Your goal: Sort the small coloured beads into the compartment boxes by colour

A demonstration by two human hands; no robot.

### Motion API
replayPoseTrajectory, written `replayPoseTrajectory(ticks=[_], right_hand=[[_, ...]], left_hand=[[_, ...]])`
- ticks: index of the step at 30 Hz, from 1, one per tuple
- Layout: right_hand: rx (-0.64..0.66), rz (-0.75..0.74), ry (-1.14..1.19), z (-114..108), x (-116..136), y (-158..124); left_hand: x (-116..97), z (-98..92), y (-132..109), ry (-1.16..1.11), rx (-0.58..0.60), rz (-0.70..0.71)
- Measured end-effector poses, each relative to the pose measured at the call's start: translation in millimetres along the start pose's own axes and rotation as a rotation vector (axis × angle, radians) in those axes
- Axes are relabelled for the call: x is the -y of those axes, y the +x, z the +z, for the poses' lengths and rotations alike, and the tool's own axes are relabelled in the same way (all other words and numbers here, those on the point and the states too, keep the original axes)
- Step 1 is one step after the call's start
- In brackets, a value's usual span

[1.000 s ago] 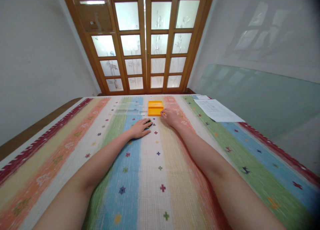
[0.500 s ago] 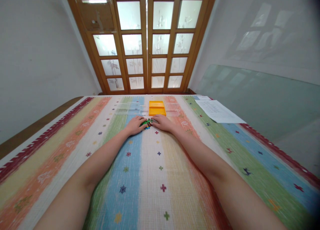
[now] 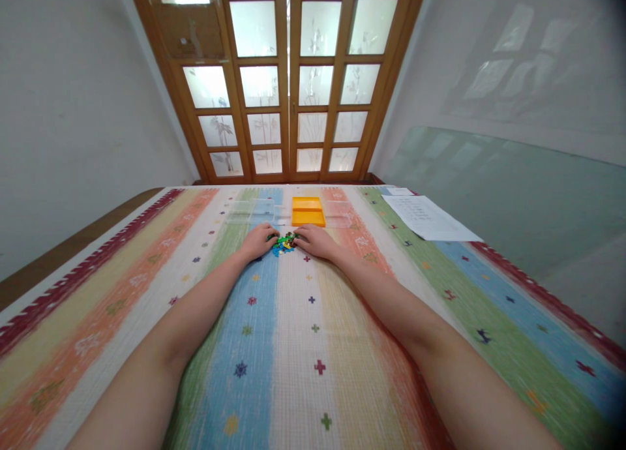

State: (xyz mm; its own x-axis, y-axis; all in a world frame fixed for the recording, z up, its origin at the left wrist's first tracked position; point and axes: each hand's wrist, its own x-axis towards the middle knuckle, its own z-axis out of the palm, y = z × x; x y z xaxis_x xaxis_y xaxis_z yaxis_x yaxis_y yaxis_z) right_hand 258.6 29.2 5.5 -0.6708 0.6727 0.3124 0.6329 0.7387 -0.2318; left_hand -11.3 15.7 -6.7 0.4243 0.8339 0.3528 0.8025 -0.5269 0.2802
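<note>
A small heap of mixed colourful pieces (image 3: 283, 244), green, blue, yellow and dark red, lies on the striped tablecloth between my hands. The pieces are too small to name. At the heap's left edge is my left hand (image 3: 259, 241), fingers bent loosely and touching or nearly touching the green pieces. From the other side my right hand (image 3: 317, 240) reaches in, its fingers stretched over the dark pieces at the right edge. Both hands look open, with no piece visibly gripped. Just beyond my right hand stands an orange tray (image 3: 308, 219) with two compartments.
Clear plastic trays flank the orange one: a left clear tray (image 3: 249, 210) and a right clear tray (image 3: 338, 214). A printed sheet of paper (image 3: 428, 218) lies toward the right edge of the tablecloth (image 3: 298, 345). Wooden glass doors (image 3: 288, 85) stand behind the table.
My left hand has drawn away to the left, and more of the heap shows, spread wider toward the left. My right hand has barely moved.
</note>
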Motion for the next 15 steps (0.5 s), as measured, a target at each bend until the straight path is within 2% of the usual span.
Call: replayPoseTrajectory(ticks=[4, 11, 15], right_hand=[[0.001, 0.027, -0.043, 0.2, 3.4, -0.8], [0.021, -0.218, 0.119, 9.0, 5.0, 2.2], [0.005, -0.175, 0.179, 8.7, 4.2, 1.8]], left_hand=[[-2.6, -0.5, -0.6, -0.015, -0.014, -0.009], [-3.2, 0.7, -0.6, -0.024, -0.006, -0.023], [-2.1, 1.5, -0.7, -0.039, -0.015, -0.002]])
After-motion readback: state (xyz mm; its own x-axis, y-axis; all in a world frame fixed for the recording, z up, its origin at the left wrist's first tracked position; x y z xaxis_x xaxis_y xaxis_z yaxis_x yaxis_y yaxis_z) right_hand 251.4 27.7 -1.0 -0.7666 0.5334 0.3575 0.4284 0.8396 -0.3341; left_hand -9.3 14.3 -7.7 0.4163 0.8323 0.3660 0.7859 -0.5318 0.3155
